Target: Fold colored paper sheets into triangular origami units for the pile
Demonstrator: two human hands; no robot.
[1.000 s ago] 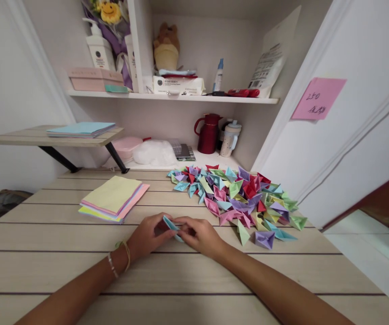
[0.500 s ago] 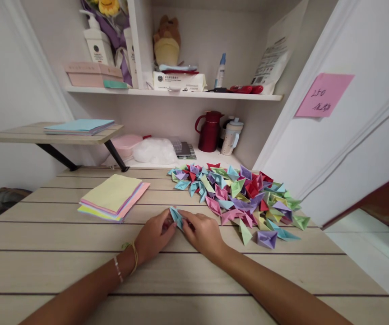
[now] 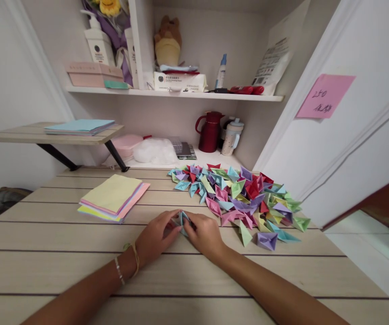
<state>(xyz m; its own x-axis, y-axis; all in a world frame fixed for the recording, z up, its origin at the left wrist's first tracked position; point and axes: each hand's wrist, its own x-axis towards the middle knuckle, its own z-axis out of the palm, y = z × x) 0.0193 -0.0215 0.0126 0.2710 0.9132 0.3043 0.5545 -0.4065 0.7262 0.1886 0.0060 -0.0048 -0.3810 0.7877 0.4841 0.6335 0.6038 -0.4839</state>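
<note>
Between my two hands is a small folded blue paper, partly hidden by my fingers. My left hand pinches its left side with thumb and fingers. My right hand grips its right side, fingers curled round the edge. Both hands rest low over the wooden table. To the right of my hands lies a heap of folded paper boats in blue, red, pink, purple, green and yellow. A stack of square paper sheets, yellow on top, sits to the left of my hands.
On a small raised shelf at the left lies another paper stack, blue on top. Behind the table stand a red jug, a lidded cup and a white plastic bag. A pink note sticks to the right wall.
The blue paper has turned more upright and shifted slightly right and nearer to me. My left fingers have moved right with it; my right hand has barely moved.
</note>
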